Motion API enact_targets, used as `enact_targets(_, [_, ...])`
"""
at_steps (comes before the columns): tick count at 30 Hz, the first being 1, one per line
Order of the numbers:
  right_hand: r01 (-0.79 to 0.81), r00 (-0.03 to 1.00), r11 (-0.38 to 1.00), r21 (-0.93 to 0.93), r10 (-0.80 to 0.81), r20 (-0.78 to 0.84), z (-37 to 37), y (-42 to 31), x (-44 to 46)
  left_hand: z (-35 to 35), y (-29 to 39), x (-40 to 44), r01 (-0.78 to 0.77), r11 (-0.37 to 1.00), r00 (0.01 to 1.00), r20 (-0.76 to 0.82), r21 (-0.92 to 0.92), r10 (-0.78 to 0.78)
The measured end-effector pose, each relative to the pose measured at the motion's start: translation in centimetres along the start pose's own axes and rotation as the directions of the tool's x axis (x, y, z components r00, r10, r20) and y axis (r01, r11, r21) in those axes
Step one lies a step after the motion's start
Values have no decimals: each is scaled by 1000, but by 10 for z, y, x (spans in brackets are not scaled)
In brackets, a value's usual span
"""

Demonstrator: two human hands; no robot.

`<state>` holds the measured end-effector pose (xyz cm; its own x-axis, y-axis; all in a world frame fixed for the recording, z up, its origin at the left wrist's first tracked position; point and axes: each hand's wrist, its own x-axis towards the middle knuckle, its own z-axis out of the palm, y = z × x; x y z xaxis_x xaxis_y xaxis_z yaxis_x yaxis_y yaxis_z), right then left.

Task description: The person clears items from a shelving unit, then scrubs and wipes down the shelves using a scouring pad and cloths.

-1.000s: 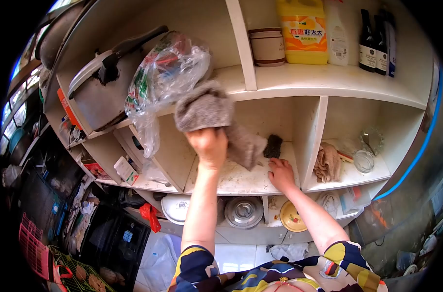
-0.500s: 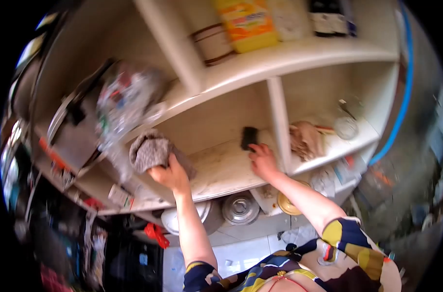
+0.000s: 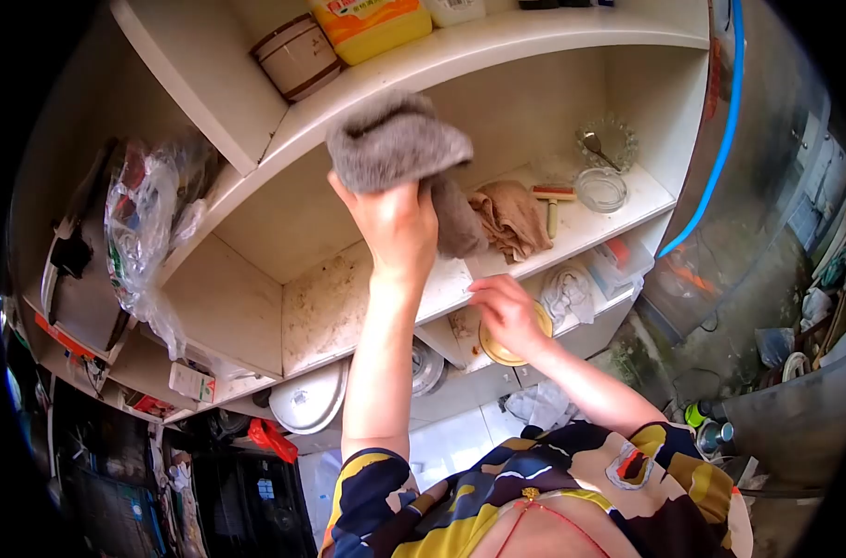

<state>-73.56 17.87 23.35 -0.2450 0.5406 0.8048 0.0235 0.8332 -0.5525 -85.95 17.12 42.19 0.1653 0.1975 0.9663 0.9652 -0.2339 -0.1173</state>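
Note:
My left hand (image 3: 399, 228) is raised in front of the shelf unit, its fingers wrapped round a bunched grey-brown cloth (image 3: 395, 144). Part of the cloth hangs down to the right of the hand, over the upright divider. At the front edge of the lower shelf is my right hand (image 3: 505, 314), with its fingers curled together; whether anything is pinched in them cannot be made out. Behind the hands, in the right compartment, lie a crumpled tan cloth (image 3: 511, 219) and a wooden-handled tool (image 3: 553, 205). The left compartment's shelf board (image 3: 330, 307) has dark specks.
A glass ashtray (image 3: 601, 190) stands at the right. Above are a yellow jug (image 3: 372, 28) and a brown-and-white container (image 3: 297, 58). A plastic bag (image 3: 148, 223) hangs at left. Pot lids (image 3: 311, 400) sit below, and a blue hose (image 3: 720, 158) runs along the right side.
The left hand has lifted the grey-brown cloth up and to the right. My right hand has drawn back to the shelf's front edge. The black object it touched is out of sight. The view has shifted.

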Motion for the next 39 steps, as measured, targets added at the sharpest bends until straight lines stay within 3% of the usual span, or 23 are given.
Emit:
enact_targets(1, [-30,999,999,-9,30,-15,-9,4,-6,3,2,-15,29,986,999,21,-162,-26])
enact_targets(2, [-43,999,999,-25,42,-34,-19,4,-7,5,9,-32,65,975,997,64,-211,-53])
enact_targets(4, [-128,991,992,3,128,-39,-30,11,-17,7,27,-80,141,981,974,197,-137,-112])
enact_targets(5, [-167,985,986,29,168,-45,-34,14,-19,11,31,-99,180,947,965,232,-266,-119])
enact_targets(7, [-184,979,982,48,188,-77,-41,20,-18,14,41,-143,211,956,933,333,-206,-134])
enact_targets(9, [-198,974,978,70,205,-99,-47,21,-15,11,55,-172,314,945,870,427,-89,-249])
enact_targets(12, [-212,969,974,80,220,-111,-51,9,1,10,45,-166,297,938,873,449,-178,-191])
enact_targets(13, [-256,958,961,101,266,-107,-53,4,6,10,41,-158,294,927,882,440,-231,-170])
enact_targets(14, [-211,970,973,93,220,-105,-52,5,9,12,39,-149,247,955,907,386,-167,-167])
enact_targets(16, [-179,974,976,126,194,-115,-47,4,18,17,35,-107,183,962,978,140,-204,-156])
enact_targets(21, [-107,968,969,221,153,-200,-32,-30,50,6,23,-12,98,988,991,-84,-117,-108])
enact_targets(23, [-77,967,979,188,119,-224,-32,-35,58,10,22,-3,160,983,972,-162,-89,-173])
enact_targets(25, [-55,959,977,208,110,-262,-32,-44,63,11,24,-17,202,953,965,-119,-227,-233])
enact_targets(27, [-39,958,985,166,84,-274,-31,-48,64,13,24,-50,159,954,982,-61,-256,-180])
enact_targets(29, [-19,953,992,123,55,-298,-26,-51,65,9,34,-90,270,926,963,61,-266,-263])
enact_targets(31, [-93,971,964,251,143,-189,-20,-53,63,2,36,-129,368,887,913,289,-280,-287])
enact_targets(33, [-28,980,980,199,65,-186,-14,-60,67,-3,25,-167,365,917,907,284,-160,-311])
enact_targets(35, [0,989,992,125,19,-147,-9,-58,64,-44,4,-160,460,864,888,97,-207,-450])
enact_targets(37, [-14,992,994,106,28,-127,-2,-59,61,-96,-21,-167,628,761,762,-69,-165,-644])
enact_targets(39, [-37,996,993,108,45,-78,8,-62,63,-142,-59,-172,712,701,667,-278,-33,-691])
